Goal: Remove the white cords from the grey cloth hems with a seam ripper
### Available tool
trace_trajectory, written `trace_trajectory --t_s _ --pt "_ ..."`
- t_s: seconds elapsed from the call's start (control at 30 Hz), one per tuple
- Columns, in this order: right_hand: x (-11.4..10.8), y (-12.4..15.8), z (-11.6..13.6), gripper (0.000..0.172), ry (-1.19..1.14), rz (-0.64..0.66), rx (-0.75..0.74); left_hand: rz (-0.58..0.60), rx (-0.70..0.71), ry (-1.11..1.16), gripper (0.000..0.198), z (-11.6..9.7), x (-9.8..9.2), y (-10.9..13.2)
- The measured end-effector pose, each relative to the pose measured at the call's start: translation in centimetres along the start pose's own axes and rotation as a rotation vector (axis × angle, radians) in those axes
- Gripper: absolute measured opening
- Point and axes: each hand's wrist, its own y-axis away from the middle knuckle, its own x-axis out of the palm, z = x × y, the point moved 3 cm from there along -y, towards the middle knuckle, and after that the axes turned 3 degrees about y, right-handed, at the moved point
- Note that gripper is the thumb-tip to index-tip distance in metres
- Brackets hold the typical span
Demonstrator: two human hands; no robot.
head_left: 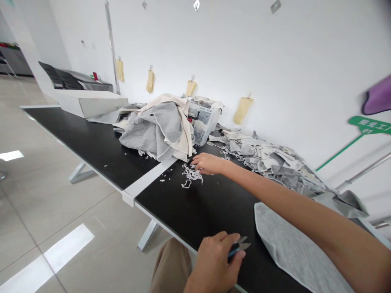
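My right hand (pixel 209 163) reaches far across the black table (pixel 100 146), fingers stretched low and touching a small heap of white thread scraps (pixel 191 177); nothing shows in its grasp. Close to my body at the table's near edge, my left hand (pixel 214 260) is closed round small thread snips (pixel 241 245), whose metal tips poke out to the right. A flat grey cloth piece (pixel 290 248) lies under my right forearm.
A big heap of grey and cream cloth (pixel 159 126) leans against a clear plastic bin (pixel 204 120). More cut cloth pieces (pixel 269 158) run along the wall side. A white box (pixel 88 101) sits at the far end. Yellow gloves (pixel 242 109) hang on the wall.
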Motion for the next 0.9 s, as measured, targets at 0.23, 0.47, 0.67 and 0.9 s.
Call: trace_trajectory --t_s 0.23,0.47,0.67,0.9 --pt "-0.51 0.08 0.45 0.017 0.134 0.074 0.021 -0.006 -0.016 -0.009 0.035 0.15 0.01 -0.03" --pt "-0.39 -0.16 -0.2 0.02 0.011 0.053 -0.037 0.002 -0.021 -0.007 0.036 0.14 0.2 0.1" --pt "-0.51 0.18 0.19 0.021 -0.004 -0.007 -0.022 0.002 -0.009 -0.007 0.035 0.09 0.06 0.1" --pt "-1.05 0.2 0.32 0.025 -0.004 -0.015 0.075 -0.01 -0.002 0.011 0.036 0.18 0.04 -0.03"
